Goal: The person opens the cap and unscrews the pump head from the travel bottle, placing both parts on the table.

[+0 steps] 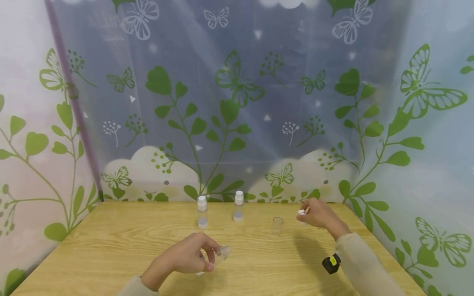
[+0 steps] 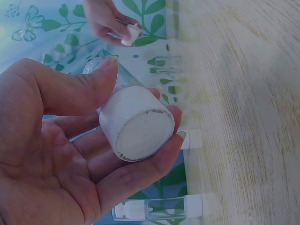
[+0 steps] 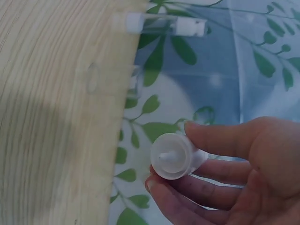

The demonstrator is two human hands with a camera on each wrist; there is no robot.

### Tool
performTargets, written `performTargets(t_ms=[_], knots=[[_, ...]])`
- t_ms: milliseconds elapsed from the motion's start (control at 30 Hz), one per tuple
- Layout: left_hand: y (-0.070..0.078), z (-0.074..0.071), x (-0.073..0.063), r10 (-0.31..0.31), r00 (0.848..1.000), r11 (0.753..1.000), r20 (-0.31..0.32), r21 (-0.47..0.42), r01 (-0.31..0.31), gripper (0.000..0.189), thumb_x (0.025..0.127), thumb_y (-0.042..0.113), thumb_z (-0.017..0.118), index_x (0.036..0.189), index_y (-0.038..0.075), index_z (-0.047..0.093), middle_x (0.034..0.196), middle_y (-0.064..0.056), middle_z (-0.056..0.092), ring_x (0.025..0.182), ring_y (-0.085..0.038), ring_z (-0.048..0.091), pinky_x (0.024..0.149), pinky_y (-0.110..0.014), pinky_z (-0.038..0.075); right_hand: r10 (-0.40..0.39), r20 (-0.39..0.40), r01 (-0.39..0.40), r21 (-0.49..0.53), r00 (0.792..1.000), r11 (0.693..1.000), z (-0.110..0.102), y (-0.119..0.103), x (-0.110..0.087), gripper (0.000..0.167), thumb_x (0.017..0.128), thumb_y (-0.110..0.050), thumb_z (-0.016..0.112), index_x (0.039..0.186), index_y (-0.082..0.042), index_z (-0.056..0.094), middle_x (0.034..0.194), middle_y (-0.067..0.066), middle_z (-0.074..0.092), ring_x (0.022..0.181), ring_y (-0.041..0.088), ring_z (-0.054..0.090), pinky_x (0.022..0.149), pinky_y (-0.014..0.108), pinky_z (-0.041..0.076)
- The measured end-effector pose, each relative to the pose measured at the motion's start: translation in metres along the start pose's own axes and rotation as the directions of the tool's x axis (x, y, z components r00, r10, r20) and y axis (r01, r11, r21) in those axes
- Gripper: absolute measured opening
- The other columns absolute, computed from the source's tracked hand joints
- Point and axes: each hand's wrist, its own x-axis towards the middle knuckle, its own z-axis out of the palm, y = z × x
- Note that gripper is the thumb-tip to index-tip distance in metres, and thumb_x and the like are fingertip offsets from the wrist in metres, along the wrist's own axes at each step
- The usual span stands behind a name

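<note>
My left hand (image 1: 188, 253) grips a small clear bottle (image 1: 224, 251) in its thumb and fingers, tilted above the front of the table. In the left wrist view the bottle's white base (image 2: 144, 133) faces the camera, with dark specks along its rim. Over the table's back right, my right hand (image 1: 319, 214) pinches a white pump head (image 3: 171, 157). Its hollow underside and short centre stem show in the right wrist view. Between the hands a clear cylindrical cover (image 1: 277, 227) stands on the table, nearer the right hand.
Two clear bottles with white tops and bases, a left one (image 1: 202, 211) and a right one (image 1: 238, 206), stand upright toward the back of the wooden table (image 1: 122, 238). Behind and beside it hang patterned curtains (image 1: 281, 135). A black device (image 1: 331, 264) sits at my right wrist.
</note>
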Motion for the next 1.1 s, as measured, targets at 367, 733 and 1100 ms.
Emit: performTargets(t_ms=[367, 733, 1100], knots=[[0.001, 0.0, 0.0, 0.004, 1.0, 1.0, -0.001, -0.01, -0.004, 0.034, 0.081, -0.01, 0.072, 0.115, -0.007, 0.072, 0.084, -0.005, 0.075, 0.057, -0.006, 0.059, 0.056, -0.018, 0.051, 0.023, 0.046, -0.02, -0.066, 0.999, 0.998, 0.009, 0.017, 0.013, 0.024, 0.088, -0.012, 0.075, 0.103, 0.007, 0.074, 0.111, 0.026, 0.073, 0.083, 0.029, 0.072, 0.075, 0.044, 0.062], [0.0, 0.001, 0.0, -0.015, 1.0, 1.0, -0.004, -0.015, 0.015, 0.035, 0.081, -0.011, 0.072, 0.116, -0.007, 0.071, 0.085, -0.006, 0.075, 0.055, -0.008, 0.058, 0.054, -0.018, 0.05, 0.127, 0.103, -0.131, 0.041, 0.987, 0.99, 0.028, 0.019, 0.027, 0.022, 0.09, -0.004, 0.072, 0.109, 0.007, 0.073, 0.103, 0.019, 0.07, 0.075, 0.02, 0.065, 0.063, 0.035, 0.061], [0.0, 0.0, 0.0, -0.001, 1.0, 1.0, -0.004, 0.0, 0.001, 0.033, 0.081, -0.011, 0.072, 0.114, -0.007, 0.072, 0.084, -0.005, 0.075, 0.056, -0.006, 0.058, 0.055, -0.018, 0.05, 0.148, 0.078, -0.146, -0.026, 0.986, 0.989, 0.049, 0.03, 0.04, 0.012, 0.087, -0.001, 0.074, 0.098, 0.002, 0.076, 0.092, 0.015, 0.072, 0.065, 0.019, 0.065, 0.054, 0.031, 0.058]])
